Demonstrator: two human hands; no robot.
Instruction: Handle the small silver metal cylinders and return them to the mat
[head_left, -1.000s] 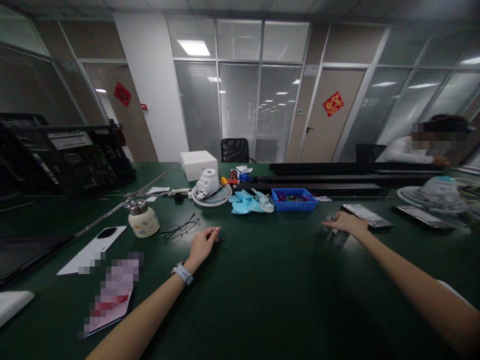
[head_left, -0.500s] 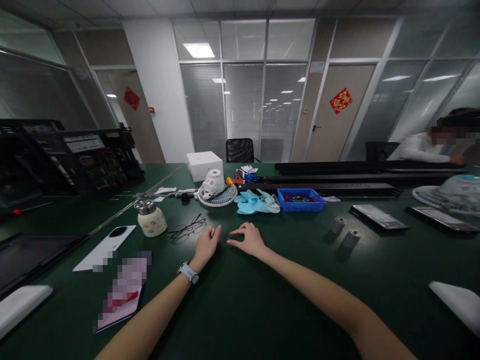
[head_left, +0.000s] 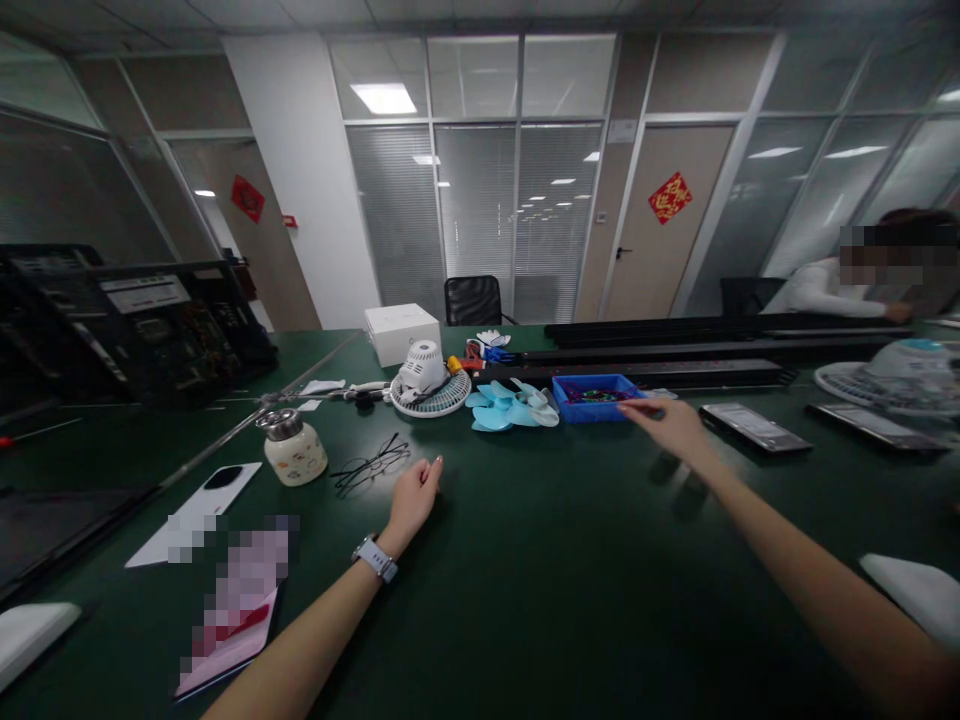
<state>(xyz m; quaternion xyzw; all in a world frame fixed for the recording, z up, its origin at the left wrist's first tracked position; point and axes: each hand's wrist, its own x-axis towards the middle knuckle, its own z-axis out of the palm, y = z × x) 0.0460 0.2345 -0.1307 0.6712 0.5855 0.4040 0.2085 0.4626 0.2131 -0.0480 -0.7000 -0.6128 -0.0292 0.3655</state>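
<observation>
Moved the right hand point(head_left: 670, 427) away from its former place next to the left hand point(head_left: 415, 492) and out to the near right corner of a blue tray point(head_left: 585, 412); kept the left hand in about the same spot over the desk point(head_left: 525, 610). Drew the right thumb and fingertips in to a narrow grip at that corner; could not tell of anything pinched between them, nor of contact with the wall. Curled the left hand loosely, thumb uppermost; could not tell of anything inside that grip.

Saw the blue tray toward the far side of the desk, with small coloured pieces point(head_left: 592, 396) inside, too small to name. Saw light-blue fan blades point(head_left: 495, 408) just left of it, then a white fan part point(head_left: 422, 368) sitting on a round grille, with a white box point(head_left: 403, 335) behind. Made out two grey cylinders point(head_left: 694, 481) below the right wrist, dim and mostly covered. Found a flat metal drive point(head_left: 754, 428) to the right of the right hand. Noted glasses point(head_left: 371, 466) lying near the left hand and a cream jar point(head_left: 295, 458) farther left. Noticed a person point(head_left: 821, 288) in white at far right.
</observation>
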